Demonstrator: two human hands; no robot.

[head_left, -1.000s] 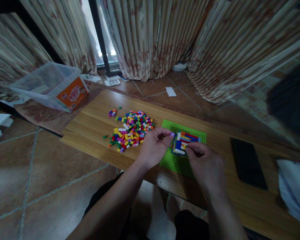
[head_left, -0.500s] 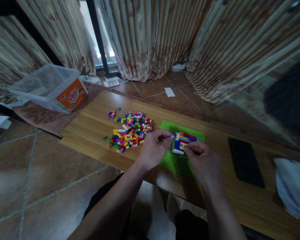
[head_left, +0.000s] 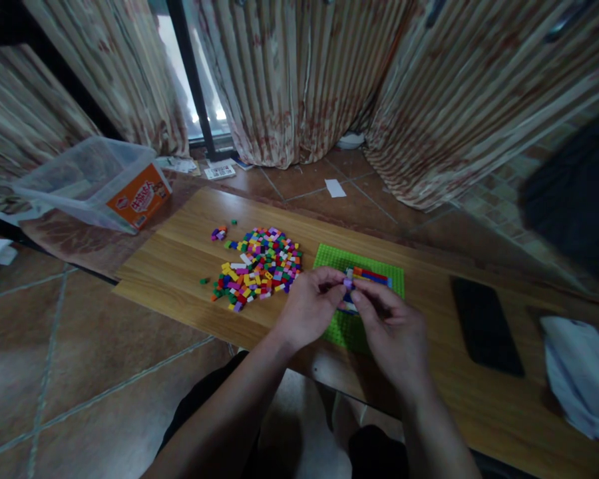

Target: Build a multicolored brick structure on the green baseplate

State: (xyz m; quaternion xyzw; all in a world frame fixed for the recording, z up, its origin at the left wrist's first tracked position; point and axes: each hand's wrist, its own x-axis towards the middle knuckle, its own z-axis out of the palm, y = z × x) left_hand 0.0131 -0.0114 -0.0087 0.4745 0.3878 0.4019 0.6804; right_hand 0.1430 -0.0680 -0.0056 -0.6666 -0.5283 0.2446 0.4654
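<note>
A small purple toy brick (head_left: 348,283) is pinched between the fingertips of both hands. My left hand (head_left: 313,301) is closed on its left side, and my right hand (head_left: 390,320) meets it from the right with thumb and forefinger. Just beneath the fingers lies a built block of multicoloured bricks (head_left: 374,275), with red, orange and blue rows showing; the right hand covers much of it. That block sits on a green studded baseplate (head_left: 340,327). Left of my hands spreads a pile of loose bricks (head_left: 259,269) in many colours.
The wooden table (head_left: 172,249) carries everything. A black phone-like slab (head_left: 485,326) lies to the right, beside a whitish folded bag or cloth (head_left: 582,379). Beyond the table's left end stands a clear plastic bin (head_left: 94,186) with an orange label. Curtains (head_left: 259,86) hang behind.
My right hand has moved left from the block's surface to the purple brick beside the left hand's fingertips. The left hand keeps its pinch. The view has shifted slightly.
</note>
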